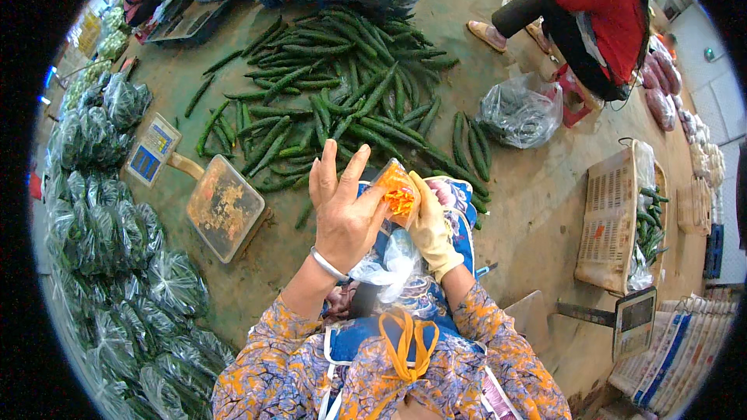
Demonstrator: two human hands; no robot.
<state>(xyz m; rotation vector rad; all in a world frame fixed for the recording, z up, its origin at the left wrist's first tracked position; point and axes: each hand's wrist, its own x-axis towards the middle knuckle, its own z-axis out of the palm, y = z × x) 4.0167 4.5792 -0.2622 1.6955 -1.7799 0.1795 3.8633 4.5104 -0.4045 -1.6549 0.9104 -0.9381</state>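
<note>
In front of my chest is a small clear packet of bright orange strips [399, 194]; the kind of strips is hard to make out. My right hand [433, 225], in a pale yellow glove, grips its right side. My bare left hand [342, 206], with a bracelet at the wrist, has its index finger against the packet's left edge, apparently pinching it; the other fingers stretch upward, apart. The left thumb is mostly hidden. Crumpled clear plastic [395, 264] lies on my lap below. Just beyond my hands spreads a large heap of long green cucumbers [327, 85] on the floor.
A scale with a dirty square pan [226, 208] stands at left, beside stacked bagged vegetables [101, 225]. At right are a bag of cucumbers [523, 113], a beige crate [603, 222] and another scale display [634, 323]. A person in red [595, 23] sits at far right.
</note>
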